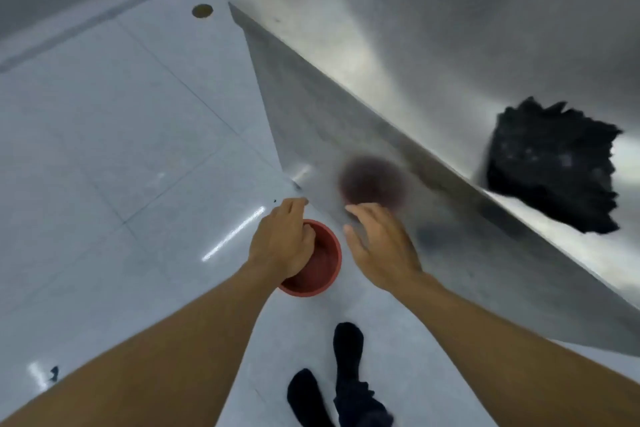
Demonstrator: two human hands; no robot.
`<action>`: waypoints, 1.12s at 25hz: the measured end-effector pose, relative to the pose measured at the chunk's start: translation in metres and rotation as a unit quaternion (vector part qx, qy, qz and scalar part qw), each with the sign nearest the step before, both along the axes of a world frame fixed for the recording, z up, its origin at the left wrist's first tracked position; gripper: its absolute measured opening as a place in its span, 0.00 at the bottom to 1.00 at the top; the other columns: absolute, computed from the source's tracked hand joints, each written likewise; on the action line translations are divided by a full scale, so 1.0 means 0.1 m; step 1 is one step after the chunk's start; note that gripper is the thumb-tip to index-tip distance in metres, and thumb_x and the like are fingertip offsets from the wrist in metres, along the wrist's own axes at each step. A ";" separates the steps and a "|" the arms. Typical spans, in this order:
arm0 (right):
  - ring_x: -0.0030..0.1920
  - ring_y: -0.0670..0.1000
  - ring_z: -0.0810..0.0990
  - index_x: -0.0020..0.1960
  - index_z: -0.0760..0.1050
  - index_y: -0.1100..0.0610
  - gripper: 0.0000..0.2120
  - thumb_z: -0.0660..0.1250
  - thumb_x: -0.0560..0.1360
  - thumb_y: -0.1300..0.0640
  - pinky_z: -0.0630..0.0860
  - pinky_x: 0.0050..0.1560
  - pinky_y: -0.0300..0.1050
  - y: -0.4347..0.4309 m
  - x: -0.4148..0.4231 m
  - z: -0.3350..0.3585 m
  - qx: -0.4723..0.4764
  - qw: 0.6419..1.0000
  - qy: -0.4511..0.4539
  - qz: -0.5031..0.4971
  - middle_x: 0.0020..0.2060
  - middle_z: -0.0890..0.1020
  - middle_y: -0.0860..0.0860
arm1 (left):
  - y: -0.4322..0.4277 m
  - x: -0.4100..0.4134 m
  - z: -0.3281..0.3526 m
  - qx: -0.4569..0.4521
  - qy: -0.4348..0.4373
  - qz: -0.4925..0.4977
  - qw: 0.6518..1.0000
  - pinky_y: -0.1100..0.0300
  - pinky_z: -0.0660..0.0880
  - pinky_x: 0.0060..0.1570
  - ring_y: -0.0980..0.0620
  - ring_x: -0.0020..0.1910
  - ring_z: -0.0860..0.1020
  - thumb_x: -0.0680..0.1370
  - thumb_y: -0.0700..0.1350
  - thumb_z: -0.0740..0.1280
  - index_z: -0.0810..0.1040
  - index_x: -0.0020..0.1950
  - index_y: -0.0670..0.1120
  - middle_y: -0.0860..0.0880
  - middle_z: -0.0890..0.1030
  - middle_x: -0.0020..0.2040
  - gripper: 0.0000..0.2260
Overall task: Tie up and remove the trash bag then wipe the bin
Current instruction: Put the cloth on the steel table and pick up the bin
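With left hand, grips rim of red bin; hovers right hand slack, fingers spread, holding nothing.
Bin on floor at 6 o'clock, beside steel counter; black trash bag atop it at 3 o'clock.

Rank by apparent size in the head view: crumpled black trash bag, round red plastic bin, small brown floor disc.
1. crumpled black trash bag
2. round red plastic bin, partly under the left hand
3. small brown floor disc, farthest off, so real size unsure
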State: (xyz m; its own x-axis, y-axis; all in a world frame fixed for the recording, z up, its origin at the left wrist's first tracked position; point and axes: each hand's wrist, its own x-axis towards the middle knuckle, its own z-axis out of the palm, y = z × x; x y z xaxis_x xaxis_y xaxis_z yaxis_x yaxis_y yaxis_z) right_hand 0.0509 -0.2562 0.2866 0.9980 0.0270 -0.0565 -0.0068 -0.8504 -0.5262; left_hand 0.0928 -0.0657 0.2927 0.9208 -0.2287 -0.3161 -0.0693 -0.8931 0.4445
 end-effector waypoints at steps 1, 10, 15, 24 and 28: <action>0.62 0.57 0.77 0.69 0.76 0.56 0.19 0.63 0.81 0.51 0.72 0.66 0.54 0.02 -0.01 -0.30 0.002 1.000 0.019 -0.002 0.63 0.79 0.53 | 0.05 -0.02 -0.27 0.002 0.020 0.018 1.000 0.49 0.70 0.70 0.43 0.70 0.73 0.83 0.46 0.60 0.67 0.79 0.45 0.46 0.71 0.77 0.23; 0.79 0.56 0.63 0.81 0.61 0.56 0.27 0.60 0.84 0.51 0.62 0.77 0.52 0.19 0.26 -2.97 -0.047 0.988 0.143 0.027 0.79 0.65 0.54 | 0.36 0.18 -2.81 0.055 0.064 0.057 0.995 0.45 0.72 0.68 0.40 0.69 0.72 0.81 0.41 0.61 0.65 0.79 0.44 0.44 0.69 0.76 0.25; 0.80 0.57 0.60 0.84 0.43 0.54 0.37 0.63 0.83 0.58 0.68 0.73 0.53 0.23 0.32 -3.70 -0.060 0.972 0.226 0.033 0.83 0.48 0.53 | 0.51 0.17 -3.55 0.096 0.135 0.063 0.984 0.39 0.76 0.61 0.35 0.63 0.74 0.76 0.34 0.62 0.51 0.84 0.50 0.47 0.55 0.82 0.39; 0.73 0.57 0.70 0.83 0.44 0.59 0.43 0.69 0.78 0.63 0.77 0.65 0.46 0.15 0.22 -2.89 -0.112 0.976 0.186 0.022 0.81 0.53 0.57 | 0.52 0.10 -2.75 0.085 0.098 0.038 0.991 0.39 0.79 0.52 0.35 0.57 0.74 0.74 0.27 0.64 0.54 0.82 0.47 0.42 0.62 0.73 0.40; 0.77 0.58 0.64 0.83 0.45 0.60 0.40 0.66 0.80 0.65 0.71 0.71 0.48 0.10 0.13 -1.94 -0.100 0.983 0.156 0.011 0.83 0.51 0.58 | 0.50 0.01 -1.86 0.078 0.062 0.013 0.995 0.39 0.78 0.52 0.34 0.54 0.76 0.73 0.28 0.63 0.55 0.82 0.45 0.40 0.63 0.72 0.39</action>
